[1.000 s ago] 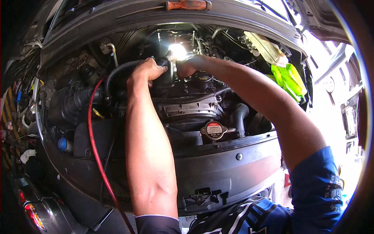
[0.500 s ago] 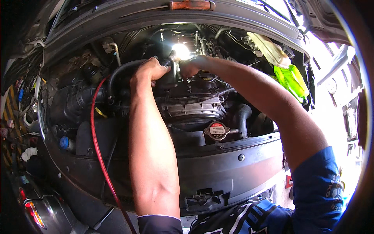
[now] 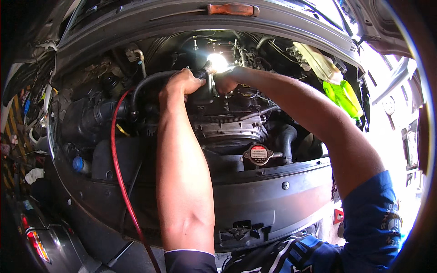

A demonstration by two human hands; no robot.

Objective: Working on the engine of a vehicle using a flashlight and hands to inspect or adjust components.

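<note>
Both arms reach over the front of an open engine bay to the engine [image 3: 218,129]. My left hand [image 3: 184,83] is closed round a short dark tube-like piece [image 3: 200,73], and a thick black hose [image 3: 152,78] runs up close beside that hand. A very bright light [image 3: 217,63] glares at the far end of the tube-like piece and washes out detail between the hands. Just right of the glare, my right hand [image 3: 226,83] has its fingers curled down low over the engine. What they grip is hidden by the hand and the glare.
An orange-handled screwdriver [image 3: 233,9] lies along the ledge beyond the bay. A red hose [image 3: 119,168] crosses the front edge left of my left arm. A radiator cap [image 3: 258,154] stands nearer me. At the right are a whitish reservoir [image 3: 318,61] and a bright green item [image 3: 343,98].
The whole view has shifted slightly, so the scene sits a little farther right and lower. Both hands keep the same places and grips on the engine.
</note>
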